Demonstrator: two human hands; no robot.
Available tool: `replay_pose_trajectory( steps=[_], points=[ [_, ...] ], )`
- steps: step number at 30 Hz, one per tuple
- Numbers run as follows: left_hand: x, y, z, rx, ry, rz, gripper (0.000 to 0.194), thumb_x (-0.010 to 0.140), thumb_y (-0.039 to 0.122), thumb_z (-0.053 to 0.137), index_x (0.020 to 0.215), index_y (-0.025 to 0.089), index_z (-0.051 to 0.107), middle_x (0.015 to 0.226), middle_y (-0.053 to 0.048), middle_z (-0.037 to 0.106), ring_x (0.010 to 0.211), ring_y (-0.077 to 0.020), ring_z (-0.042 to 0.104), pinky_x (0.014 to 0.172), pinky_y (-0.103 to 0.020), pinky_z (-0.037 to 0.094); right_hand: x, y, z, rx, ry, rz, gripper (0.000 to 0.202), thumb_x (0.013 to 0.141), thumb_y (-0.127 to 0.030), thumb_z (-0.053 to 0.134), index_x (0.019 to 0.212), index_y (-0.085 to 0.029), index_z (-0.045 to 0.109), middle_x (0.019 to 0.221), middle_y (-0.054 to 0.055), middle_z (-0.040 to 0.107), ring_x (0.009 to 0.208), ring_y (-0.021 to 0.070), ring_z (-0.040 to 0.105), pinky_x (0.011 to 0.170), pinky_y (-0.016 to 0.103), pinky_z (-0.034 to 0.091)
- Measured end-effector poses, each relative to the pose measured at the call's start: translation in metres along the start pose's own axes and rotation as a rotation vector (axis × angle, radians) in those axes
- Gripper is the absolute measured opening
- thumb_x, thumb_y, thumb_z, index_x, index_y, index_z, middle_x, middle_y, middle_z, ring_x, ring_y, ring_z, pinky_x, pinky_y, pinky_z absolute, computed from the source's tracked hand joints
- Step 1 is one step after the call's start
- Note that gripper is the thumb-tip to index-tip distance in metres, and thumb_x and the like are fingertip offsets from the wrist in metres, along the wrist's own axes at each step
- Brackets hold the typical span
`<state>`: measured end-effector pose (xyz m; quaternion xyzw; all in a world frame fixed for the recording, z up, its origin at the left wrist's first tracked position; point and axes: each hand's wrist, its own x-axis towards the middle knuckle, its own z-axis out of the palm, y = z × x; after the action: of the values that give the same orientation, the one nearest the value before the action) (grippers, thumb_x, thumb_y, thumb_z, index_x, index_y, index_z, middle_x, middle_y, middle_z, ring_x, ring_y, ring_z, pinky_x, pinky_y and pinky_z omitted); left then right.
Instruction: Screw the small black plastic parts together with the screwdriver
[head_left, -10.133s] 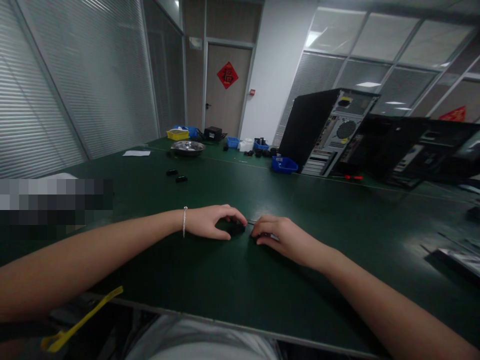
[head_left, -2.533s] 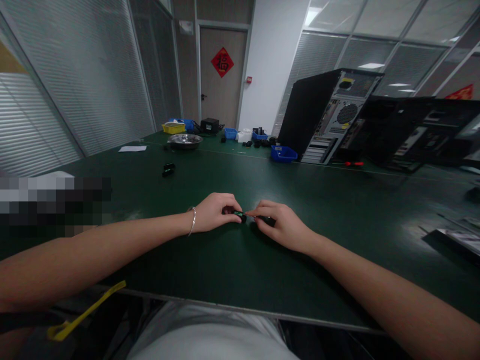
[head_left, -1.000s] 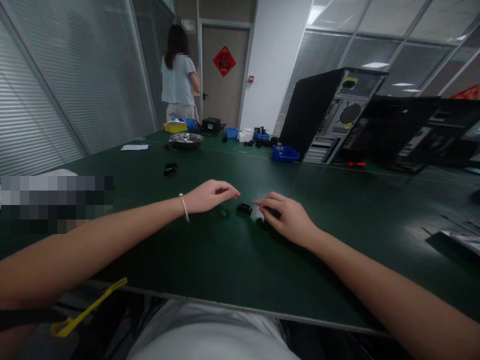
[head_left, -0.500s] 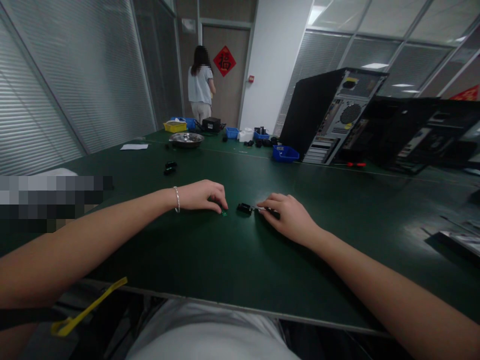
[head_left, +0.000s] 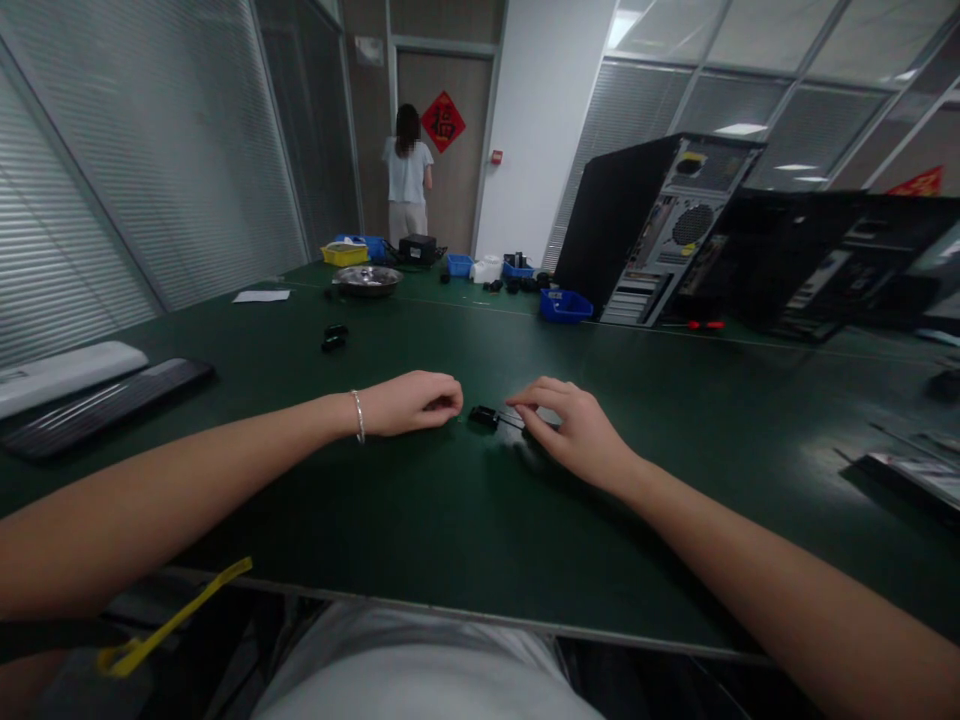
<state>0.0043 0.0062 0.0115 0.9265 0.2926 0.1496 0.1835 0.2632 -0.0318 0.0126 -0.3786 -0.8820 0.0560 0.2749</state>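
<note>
A big green table (head_left: pixel 465 520) is seen, with almost everything set on it. Black computer cases (head_left: pixel 652 235) are stood at its far right side. A dark keyboard (head_left: pixel 105 400) is laid at the left. A metal bowl (head_left: pixel 367 280) and blue bins (head_left: pixel 566 305) are placed far back, and a person (head_left: pixel 407 175) is seen by the door. The left hand (head_left: pixel 412 403) is rested on the table, curled into a loose fist; if something is held inside cannot be told. The right hand (head_left: pixel 574 435) is laid flat, with its fingers pressed on a thin piece. A small black part (head_left: pixel 484 416) is left on the table between the hands, just beside the right fingertips.
</note>
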Motion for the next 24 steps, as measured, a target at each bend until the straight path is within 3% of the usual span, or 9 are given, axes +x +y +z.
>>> replay_pose_trajectory(
  steps=[5,8,11,19,24],
  points=[
    [0.010,0.019,0.015,-0.405,0.221,-0.153,0.016,0.088,0.027,0.055,0.092,0.013,0.060,0.080,-0.003,0.061,0.070,-0.0133,0.057,0.063,-0.024,0.045,0.000,-0.009,0.008,0.192,0.080,0.001,0.019,0.089,-0.020,0.055,0.106,-0.020,0.062,0.093,0.006,0.064,0.081,0.0172,0.061,0.073,0.030,0.049],
    [0.015,0.031,0.024,-0.679,0.281,-0.248,0.016,0.086,0.026,0.058,0.092,0.011,0.059,0.079,-0.005,0.064,0.069,-0.0128,0.060,0.065,-0.026,0.049,0.001,-0.014,0.015,0.262,0.126,0.019,0.024,0.085,-0.020,0.061,0.108,-0.020,0.055,0.097,0.005,0.062,0.081,0.0167,0.061,0.073,0.030,0.051],
    [0.018,0.039,0.030,-0.808,0.329,-0.320,0.014,0.084,0.023,0.061,0.088,0.010,0.060,0.075,-0.004,0.065,0.066,-0.0115,0.060,0.064,-0.025,0.049,0.002,-0.016,0.018,0.233,0.134,-0.001,0.023,0.083,-0.019,0.064,0.103,-0.020,0.054,0.094,0.005,0.060,0.079,0.0165,0.060,0.071,0.029,0.050],
    [0.019,0.045,0.038,-0.802,0.385,-0.318,0.013,0.081,0.023,0.063,0.084,0.010,0.061,0.073,0.000,0.060,0.067,-0.0108,0.056,0.063,-0.023,0.045,0.004,-0.017,0.021,0.169,0.154,-0.004,0.013,0.082,-0.019,0.064,0.091,-0.019,0.054,0.084,0.003,0.058,0.073,0.0152,0.057,0.065,0.027,0.048],
    [0.018,0.039,0.036,-0.572,0.376,-0.248,0.018,0.085,0.028,0.057,0.089,0.012,0.062,0.082,-0.003,0.060,0.073,-0.0140,0.056,0.066,-0.025,0.045,0.004,-0.016,0.019,0.205,0.162,0.006,0.016,0.082,-0.014,0.061,0.096,-0.019,0.055,0.087,0.003,0.059,0.074,0.0152,0.058,0.067,0.028,0.050]
  ],
)
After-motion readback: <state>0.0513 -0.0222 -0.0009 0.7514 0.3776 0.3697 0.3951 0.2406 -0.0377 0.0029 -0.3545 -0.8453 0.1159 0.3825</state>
